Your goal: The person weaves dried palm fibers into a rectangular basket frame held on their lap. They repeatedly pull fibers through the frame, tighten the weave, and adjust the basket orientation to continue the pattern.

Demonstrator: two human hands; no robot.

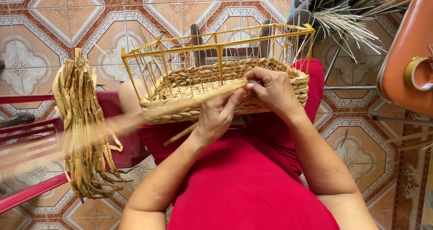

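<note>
Head view: person in red sits with a half-woven basket (189, 78) on the lap, yellow wire frame (216, 36) standing up above the braided walls. Left hand (215, 117) is closed around a long straw strand (189, 104) at the near rim of the basket; the strand runs off to the left and is motion-blurred out there. Right hand (273, 89) is pinched on the same strand's right end, fingers curled, pressed against the woven rim. Hands are just beside each other, touching the basket wall. Left of the lap, a bundle of dried straw (83, 121) hangs over a red chair rail (27, 191). Far right: loose pale fibres (347, 22), an orange seat (406, 54) with a tape roll (417, 72) on it. Patterned tile floor (67, 13) underneath.
</note>
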